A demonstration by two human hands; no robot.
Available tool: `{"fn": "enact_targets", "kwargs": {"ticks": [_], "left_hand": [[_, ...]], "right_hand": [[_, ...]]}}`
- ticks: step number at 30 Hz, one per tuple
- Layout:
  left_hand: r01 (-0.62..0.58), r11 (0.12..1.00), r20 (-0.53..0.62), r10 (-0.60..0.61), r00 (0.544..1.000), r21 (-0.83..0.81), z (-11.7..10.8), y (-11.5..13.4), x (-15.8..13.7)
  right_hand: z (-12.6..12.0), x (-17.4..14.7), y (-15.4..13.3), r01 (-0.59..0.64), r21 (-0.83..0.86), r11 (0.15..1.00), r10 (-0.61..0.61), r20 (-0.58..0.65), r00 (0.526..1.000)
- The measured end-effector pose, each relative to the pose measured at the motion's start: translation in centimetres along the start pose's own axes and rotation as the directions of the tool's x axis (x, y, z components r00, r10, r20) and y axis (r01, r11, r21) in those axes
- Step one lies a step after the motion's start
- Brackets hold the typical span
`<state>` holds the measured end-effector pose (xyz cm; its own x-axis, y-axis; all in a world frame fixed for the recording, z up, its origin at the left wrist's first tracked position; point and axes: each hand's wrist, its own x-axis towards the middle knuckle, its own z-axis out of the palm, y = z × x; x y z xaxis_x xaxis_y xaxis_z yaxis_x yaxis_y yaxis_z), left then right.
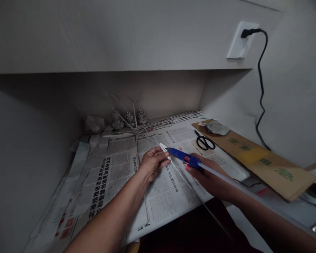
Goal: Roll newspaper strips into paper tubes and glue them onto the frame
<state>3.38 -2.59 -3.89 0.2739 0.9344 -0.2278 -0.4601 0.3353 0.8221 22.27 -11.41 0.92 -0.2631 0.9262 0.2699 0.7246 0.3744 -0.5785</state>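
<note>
My left hand [152, 163] pinches a small white piece of paper [162, 146] between thumb and fingers. A thin rolled paper stick [185, 180] runs from beside those fingers down to the right, past the table's front edge. In my right hand [212, 177] is a blue glue gun [183, 155], its nozzle touching or very near the white paper. A long translucent glue stick [226, 177] comes out of its back end and crosses over my right forearm. A red light glows by the trigger fingers. Printed newspaper [126, 182] lies under both hands.
Black-handled scissors [205, 143] lie right of the hands, beside a long cardboard piece [255, 154] with a stone-like lump [218, 128] on it. Behind are several thin paper sticks [173, 120] and woven cone-shaped pieces [141, 116]. A black cord [260, 77] hangs from the wall socket [241, 45].
</note>
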Motion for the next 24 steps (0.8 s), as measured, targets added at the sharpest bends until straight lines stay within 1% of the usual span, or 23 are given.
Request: {"fn": "enact_targets", "kwargs": {"ticks": [6,14,24], "left_hand": [[-0.014,1.0,0.006,0.014,1.0,0.009,-0.01,-0.12,-0.05],[-0.016,1.0,0.015,0.016,1.0,0.014,-0.16,-0.19,0.09],[-0.018,1.0,0.012,0.018,1.0,0.012,-0.06,-0.06,0.03]], "right_hand": [[0.3,0.13,-0.02,-0.013,0.007,1.0,0.013,0.013,1.0],[-0.02,-0.04,0.15,-0.029,0.013,1.0,0.029,0.017,0.999],[-0.08,0.01,0.01,-0.012,-0.032,0.999,0.012,-0.018,1.0]]}}
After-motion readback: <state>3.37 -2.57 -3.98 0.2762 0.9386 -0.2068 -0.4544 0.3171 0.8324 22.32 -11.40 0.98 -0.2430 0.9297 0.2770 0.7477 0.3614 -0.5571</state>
